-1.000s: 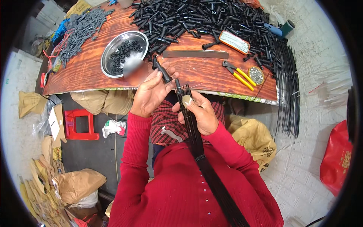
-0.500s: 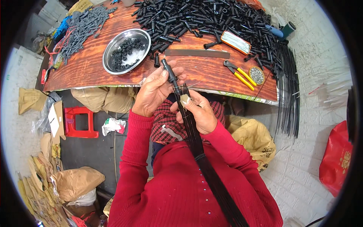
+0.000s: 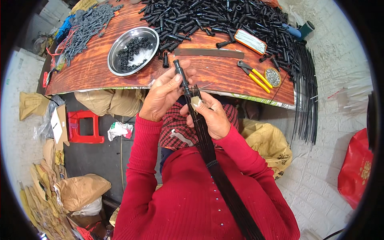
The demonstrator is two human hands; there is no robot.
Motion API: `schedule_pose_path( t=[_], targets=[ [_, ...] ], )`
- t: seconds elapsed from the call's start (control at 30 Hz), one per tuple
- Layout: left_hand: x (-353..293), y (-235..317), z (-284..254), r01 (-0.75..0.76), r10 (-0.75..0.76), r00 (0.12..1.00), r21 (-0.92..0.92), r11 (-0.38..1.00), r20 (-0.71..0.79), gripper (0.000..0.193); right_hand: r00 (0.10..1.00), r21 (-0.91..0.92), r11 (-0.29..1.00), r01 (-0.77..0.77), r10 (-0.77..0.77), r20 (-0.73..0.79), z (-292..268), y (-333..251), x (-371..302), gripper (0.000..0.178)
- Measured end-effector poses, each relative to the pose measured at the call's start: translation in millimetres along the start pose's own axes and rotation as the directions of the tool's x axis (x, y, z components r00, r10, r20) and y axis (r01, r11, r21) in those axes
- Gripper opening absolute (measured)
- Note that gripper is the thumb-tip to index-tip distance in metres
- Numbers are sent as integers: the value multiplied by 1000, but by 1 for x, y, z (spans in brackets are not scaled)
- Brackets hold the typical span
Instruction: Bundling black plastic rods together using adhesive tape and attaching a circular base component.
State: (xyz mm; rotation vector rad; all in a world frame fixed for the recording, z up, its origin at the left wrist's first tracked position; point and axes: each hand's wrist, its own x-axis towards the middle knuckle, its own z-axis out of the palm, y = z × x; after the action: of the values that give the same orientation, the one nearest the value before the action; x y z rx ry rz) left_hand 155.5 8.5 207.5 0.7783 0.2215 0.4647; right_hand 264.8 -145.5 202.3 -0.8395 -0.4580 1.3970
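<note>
My left hand (image 3: 162, 96) pinches a black stepped tube (image 3: 179, 69) between thumb and fingers, over the table's near edge. The tube's lower end meets the top of a bundle of thin black rods (image 3: 207, 146); whether one rod is inside it I cannot make out. My right hand (image 3: 218, 120) is closed around that bundle just below the tube. A pale beige patch (image 3: 196, 103) covers the tip of my right thumb. From there the rods run down across my red sweater, past a band around them.
On the wooden table (image 3: 92, 76) lie a steel bowl (image 3: 113, 60) of small black rings, heaped black tubes (image 3: 192, 18), grey parts (image 3: 90, 30), yellow-handled pliers (image 3: 256, 78), a dish of metal bits (image 3: 273, 77) and a flat bar (image 3: 208, 53). More black rods (image 3: 306, 104) overhang the right edge.
The tube's top end has shifted slightly right and up. Both hands keep nearly the same place and hold.
</note>
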Motion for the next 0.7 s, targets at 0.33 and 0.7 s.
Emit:
schedule_pose_path(
  t=[0.33,0.7],
  targets=[
    [0,2,-6,-19,21,998,41,999,-51,53,1000,-11,1000,-9,9,1,1,0,1,35],
    [-4,1,-7,-48,52,996,53,997,-78,52,1000,-29,1000,-5,6,19,4,-1,3,36]
  ],
)
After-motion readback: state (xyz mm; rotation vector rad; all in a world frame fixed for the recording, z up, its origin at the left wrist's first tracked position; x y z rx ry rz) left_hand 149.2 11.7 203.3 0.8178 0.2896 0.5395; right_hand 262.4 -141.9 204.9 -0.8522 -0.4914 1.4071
